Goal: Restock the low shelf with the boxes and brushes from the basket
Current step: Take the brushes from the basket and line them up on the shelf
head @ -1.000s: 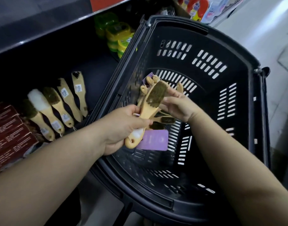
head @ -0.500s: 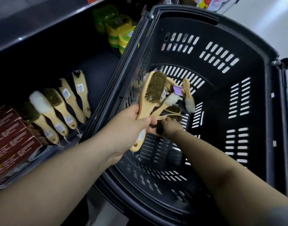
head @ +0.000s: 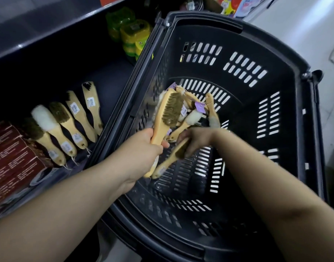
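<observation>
A: Centre of frame, item one?
B: Left hand (head: 143, 148). Closes fully round the handle of a brown-bristled brush (head: 170, 112); holds it bristles-up, head slanting toward the upper right, over the left side of the basket (head: 245, 110).
A: Just right of it?
B: Right hand (head: 197, 139), motion-blurred. Curls down over the head of a second brush (head: 170, 159) and grips it, handle pointing to the lower left, close beside the first handle; contact between the two not discernible.
A: Behind both hands?
B: Loose brushes (head: 193, 117), heaped on the basket floor, with a purple tag (head: 199, 106) among them. Count not discernible.
A: Left of frame?
B: Low shelf (head: 113, 72), touching or just beside the basket's left rim; cannot tell which. Bears a row of five brushes (head: 68, 125), laid side by side, heads toward the upper left, handles toward the lower right.
A: Lower left corner?
B: Red boxes (head: 11, 152), stacked just beside the leftmost brush of the row.
A: Upper centre?
B: Green and yellow tubs (head: 133, 35), farther back on the same shelf, near the basket's far left corner.
</observation>
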The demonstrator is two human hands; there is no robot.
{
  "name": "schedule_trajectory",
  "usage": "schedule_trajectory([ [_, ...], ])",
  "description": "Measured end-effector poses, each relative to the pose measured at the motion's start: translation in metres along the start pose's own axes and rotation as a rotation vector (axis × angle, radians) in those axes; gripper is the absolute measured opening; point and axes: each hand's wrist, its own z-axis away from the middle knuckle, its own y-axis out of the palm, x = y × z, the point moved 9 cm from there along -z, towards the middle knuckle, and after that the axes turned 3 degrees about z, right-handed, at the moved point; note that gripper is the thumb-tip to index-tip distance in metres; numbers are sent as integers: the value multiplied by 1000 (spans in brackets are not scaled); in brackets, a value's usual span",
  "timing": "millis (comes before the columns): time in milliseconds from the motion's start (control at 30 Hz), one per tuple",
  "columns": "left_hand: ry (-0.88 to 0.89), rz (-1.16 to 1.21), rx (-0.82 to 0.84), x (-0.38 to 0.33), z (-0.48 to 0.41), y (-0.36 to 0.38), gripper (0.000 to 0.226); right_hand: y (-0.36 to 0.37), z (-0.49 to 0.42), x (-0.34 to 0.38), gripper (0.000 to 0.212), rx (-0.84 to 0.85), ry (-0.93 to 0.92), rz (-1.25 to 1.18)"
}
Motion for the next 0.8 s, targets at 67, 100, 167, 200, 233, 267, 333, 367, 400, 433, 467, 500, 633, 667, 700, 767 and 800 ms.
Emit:
schedule_trajectory([
  [67, 10, 28, -4, -2, 1, 1, 22, -20, 43, 31, 40, 133, -142, -149],
  [100, 9, 50, 1, -3, 1, 2, 21, -30, 62, 44, 41, 146, -207, -196],
  [167, 6, 89, 38, -5, 2, 6, 19, -49, 92, 64, 41, 87, -296, -262],
  [200, 7, 107, 67, -6, 3, 9, 20, -54, 102, 72, 39, 46, -332, -285],
  [233, 11, 122, 97, -7, 3, 12, 21, -58, 109, 79, 37, 7, -362, -302],
  [267, 18, 124, 116, -7, 3, 13, 22, -59, 113, 86, 35, -20, -395, -321],
  [333, 37, 121, 135, -9, 3, 14, 20, -58, 116, 95, 36, -51, -473, -388],
  [367, 48, 127, 143, -10, 4, 14, 19, -58, 114, 97, 39, -65, -496, -436],
  [400, 55, 137, 150, -10, 4, 14, 18, -59, 110, 96, 40, -75, -507, -490],
  [433, 58, 147, 154, -10, 4, 14, 21, -61, 104, 94, 40, -87, -509, -539],
  [467, 64, 149, 150, -9, 4, 14, 28, -62, 99, 91, 40, -94, -508, -574],
  [500, 71, 146, 138, -8, 3, 12, 34, -63, 93, 90, 45, -92, -513, -596],
  [633, 80, 176, 32, -5, 0, 3, 36, -71, 68, 75, 52, -116, -542, -763],
  [667, 70, 198, 11, -4, 0, 1, 33, -77, 56, 61, 47, -197, -474, -854],
  [700, 62, 209, 3, -3, 0, 1, 31, -81, 42, 39, 39, -346, -341, -895],
  [767, 58, 204, 12, -3, 1, 4, 28, -82, 21, -9, 13, -666, 15, -719],
  [800, 54, 202, 16, -3, 2, 5, 28, -73, 12, -21, 17, -726, 140, -649],
])
